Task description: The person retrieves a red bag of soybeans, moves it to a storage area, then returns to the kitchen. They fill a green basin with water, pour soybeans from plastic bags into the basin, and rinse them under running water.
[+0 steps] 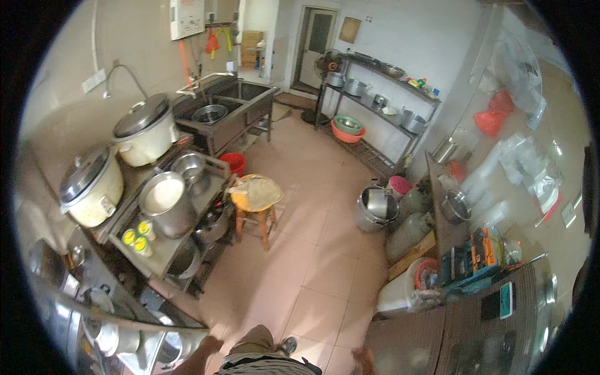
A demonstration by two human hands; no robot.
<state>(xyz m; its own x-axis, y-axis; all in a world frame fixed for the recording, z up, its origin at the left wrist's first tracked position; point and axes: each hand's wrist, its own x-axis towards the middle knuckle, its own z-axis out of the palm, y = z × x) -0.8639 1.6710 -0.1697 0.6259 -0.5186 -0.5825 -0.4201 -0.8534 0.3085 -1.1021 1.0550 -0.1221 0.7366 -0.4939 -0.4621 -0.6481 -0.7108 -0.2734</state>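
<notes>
Near the bottom edge, my left hand [211, 346] hangs low beside the end of a metal counter [173, 327]; its fingers are too small and blurred to read. My right hand [363, 360] hangs at the bottom, beside the dark cabinet [408, 333]; whether its fingers are apart is unclear. Ahead on the left, a metal cart [161, 262] bears a tall metal pot [164, 199] with whitish contents and several containers with yellow-green lids [143, 244]. Two large lidded cookers [93, 192] stand behind it. A wooden stool [255, 199] with a cloth on its seat is beside the cart.
Tiled floor [300, 262] runs between both sides. A metal double sink [243, 105] is at the back left, a red bucket [233, 164] below it. On the right are a shelf rack [384, 112] with pots, a large floor pot [372, 222], gas cylinders [405, 234] and a white bin [398, 290].
</notes>
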